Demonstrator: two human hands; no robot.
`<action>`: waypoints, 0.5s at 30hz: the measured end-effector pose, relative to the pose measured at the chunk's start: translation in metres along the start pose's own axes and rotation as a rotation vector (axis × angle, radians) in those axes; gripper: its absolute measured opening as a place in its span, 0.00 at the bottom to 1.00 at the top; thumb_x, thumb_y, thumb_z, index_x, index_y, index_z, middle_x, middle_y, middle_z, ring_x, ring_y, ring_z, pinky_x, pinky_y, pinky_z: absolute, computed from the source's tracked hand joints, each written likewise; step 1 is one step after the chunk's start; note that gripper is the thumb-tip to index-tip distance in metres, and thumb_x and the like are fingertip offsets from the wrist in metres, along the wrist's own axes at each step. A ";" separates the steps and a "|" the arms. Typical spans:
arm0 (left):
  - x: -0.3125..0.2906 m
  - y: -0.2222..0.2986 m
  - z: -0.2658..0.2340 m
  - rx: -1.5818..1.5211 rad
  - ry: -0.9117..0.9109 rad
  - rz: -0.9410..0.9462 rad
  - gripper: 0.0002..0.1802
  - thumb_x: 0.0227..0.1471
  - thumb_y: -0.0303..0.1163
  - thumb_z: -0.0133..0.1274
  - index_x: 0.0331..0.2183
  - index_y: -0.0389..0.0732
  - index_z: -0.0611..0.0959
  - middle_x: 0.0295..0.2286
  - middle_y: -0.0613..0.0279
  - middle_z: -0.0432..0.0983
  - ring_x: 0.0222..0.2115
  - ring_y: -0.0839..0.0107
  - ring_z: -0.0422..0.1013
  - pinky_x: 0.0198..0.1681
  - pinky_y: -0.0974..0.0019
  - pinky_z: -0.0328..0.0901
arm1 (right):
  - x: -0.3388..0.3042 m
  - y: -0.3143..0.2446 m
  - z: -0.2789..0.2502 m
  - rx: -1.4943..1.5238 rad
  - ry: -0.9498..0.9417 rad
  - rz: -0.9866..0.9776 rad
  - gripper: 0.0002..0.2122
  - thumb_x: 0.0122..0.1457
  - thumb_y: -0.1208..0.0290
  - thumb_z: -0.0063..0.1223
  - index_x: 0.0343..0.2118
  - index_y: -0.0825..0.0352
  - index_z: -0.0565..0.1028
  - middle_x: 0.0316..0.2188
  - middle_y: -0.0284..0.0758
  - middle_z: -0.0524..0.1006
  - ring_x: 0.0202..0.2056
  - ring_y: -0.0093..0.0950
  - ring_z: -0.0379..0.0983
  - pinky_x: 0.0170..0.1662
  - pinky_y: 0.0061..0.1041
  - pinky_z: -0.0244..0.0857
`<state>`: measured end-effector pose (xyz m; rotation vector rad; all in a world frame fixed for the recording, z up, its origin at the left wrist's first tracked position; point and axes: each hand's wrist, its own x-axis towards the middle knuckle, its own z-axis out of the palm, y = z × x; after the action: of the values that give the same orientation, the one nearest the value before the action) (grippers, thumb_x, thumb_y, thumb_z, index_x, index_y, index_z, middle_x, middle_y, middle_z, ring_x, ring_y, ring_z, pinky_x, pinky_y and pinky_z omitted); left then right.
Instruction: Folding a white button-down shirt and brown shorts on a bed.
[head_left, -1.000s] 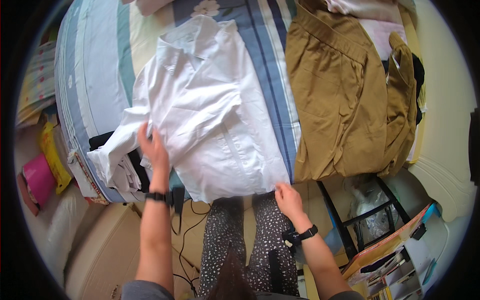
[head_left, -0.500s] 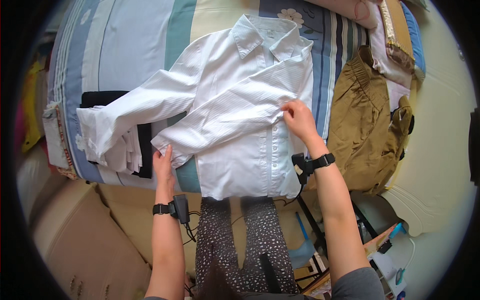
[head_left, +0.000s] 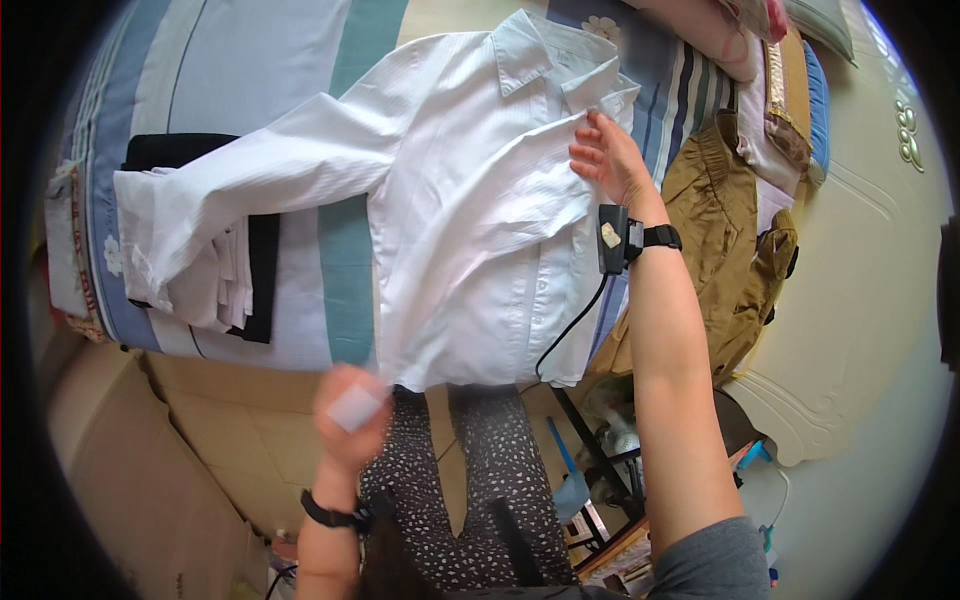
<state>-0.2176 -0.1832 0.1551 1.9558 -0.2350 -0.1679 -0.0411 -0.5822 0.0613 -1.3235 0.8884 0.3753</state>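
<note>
A white striped button-up shirt (head_left: 470, 150) lies spread on the bed, collar at the far side. One sleeve stretches left over a stack of folded clothes; the other lies across the front, angled down toward my left hand (head_left: 350, 425). That hand is blurred by motion at the bed's near edge, its fingers closed round a white bit of cloth that looks like the sleeve's cuff (head_left: 355, 404). My right hand (head_left: 615, 160) rests at the shirt's right side below the collar, fingers loosely curled and apart, fingertips touching the fabric.
Left on the bed are folded white and black clothes (head_left: 258, 290). Brown trousers (head_left: 715, 250) lie at the right, with cushions (head_left: 790, 90) beyond. A pale cabinet (head_left: 110, 460) stands at lower left. A cable (head_left: 565, 340) hangs from the right wrist device (head_left: 613, 238).
My left hand has come toward me, off the bed's near edge, drawing the sleeve downward. My right hand has moved up the shirt toward the collar and loosened its pinch.
</note>
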 end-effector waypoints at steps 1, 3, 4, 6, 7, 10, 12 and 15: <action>-0.005 0.021 0.009 0.022 -0.188 0.120 0.13 0.37 0.23 0.57 0.33 0.40 0.79 0.25 0.65 0.71 0.25 0.69 0.68 0.25 0.69 0.61 | -0.004 -0.001 0.005 0.052 -0.071 -0.017 0.23 0.56 0.53 0.44 0.51 0.63 0.62 0.37 0.34 0.68 0.36 0.28 0.68 0.38 0.28 0.66; -0.021 0.050 0.056 0.017 -0.482 0.267 0.16 0.38 0.25 0.52 0.35 0.44 0.80 0.22 0.68 0.68 0.23 0.71 0.65 0.24 0.68 0.58 | -0.008 -0.006 -0.012 0.072 -0.118 -0.019 0.22 0.57 0.54 0.43 0.50 0.63 0.62 0.36 0.33 0.69 0.37 0.27 0.68 0.39 0.28 0.66; -0.038 0.054 0.082 0.052 -0.589 0.295 0.18 0.39 0.27 0.49 0.38 0.45 0.79 0.22 0.67 0.67 0.23 0.71 0.64 0.26 0.69 0.58 | -0.009 -0.007 -0.017 0.115 -0.172 -0.024 0.21 0.58 0.54 0.42 0.49 0.64 0.63 0.36 0.33 0.69 0.37 0.27 0.68 0.40 0.27 0.65; -0.075 0.038 0.141 0.064 -0.579 0.249 0.20 0.37 0.25 0.48 0.38 0.45 0.79 0.23 0.68 0.66 0.25 0.71 0.63 0.30 0.69 0.58 | -0.008 -0.008 -0.026 0.122 -0.209 0.002 0.21 0.59 0.55 0.40 0.49 0.65 0.63 0.37 0.31 0.70 0.39 0.24 0.68 0.42 0.26 0.64; -0.090 0.023 0.164 0.086 -0.637 0.154 0.20 0.37 0.24 0.48 0.38 0.45 0.78 0.25 0.66 0.66 0.29 0.69 0.64 0.32 0.68 0.58 | -0.005 -0.008 -0.028 0.072 -0.208 0.001 0.21 0.59 0.56 0.41 0.50 0.65 0.63 0.39 0.31 0.71 0.40 0.24 0.69 0.41 0.25 0.64; -0.103 -0.012 0.203 0.257 -0.649 -0.072 0.22 0.36 0.20 0.48 0.38 0.44 0.77 0.27 0.63 0.67 0.31 0.63 0.64 0.35 0.63 0.58 | -0.006 -0.008 -0.024 -0.113 -0.298 -0.089 0.24 0.53 0.69 0.49 0.54 0.63 0.59 0.37 0.33 0.72 0.33 0.24 0.71 0.34 0.21 0.65; -0.103 -0.019 0.210 0.258 -0.515 -0.077 0.22 0.35 0.20 0.48 0.38 0.44 0.77 0.29 0.63 0.68 0.33 0.63 0.64 0.37 0.61 0.57 | -0.006 -0.011 -0.027 -0.268 -0.231 -0.084 0.28 0.47 0.77 0.51 0.54 0.64 0.58 0.34 0.33 0.72 0.31 0.24 0.71 0.31 0.22 0.66; -0.105 -0.012 0.215 0.192 -0.537 -0.065 0.20 0.34 0.19 0.48 0.34 0.45 0.78 0.31 0.62 0.69 0.37 0.62 0.64 0.41 0.60 0.57 | -0.004 -0.010 -0.034 -0.312 -0.216 -0.130 0.31 0.43 0.83 0.49 0.54 0.64 0.58 0.31 0.34 0.72 0.29 0.25 0.70 0.29 0.23 0.65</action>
<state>-0.3666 -0.3453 0.0619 2.0769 -0.5543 -0.7389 -0.0485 -0.6160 0.0710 -1.5839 0.5741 0.5596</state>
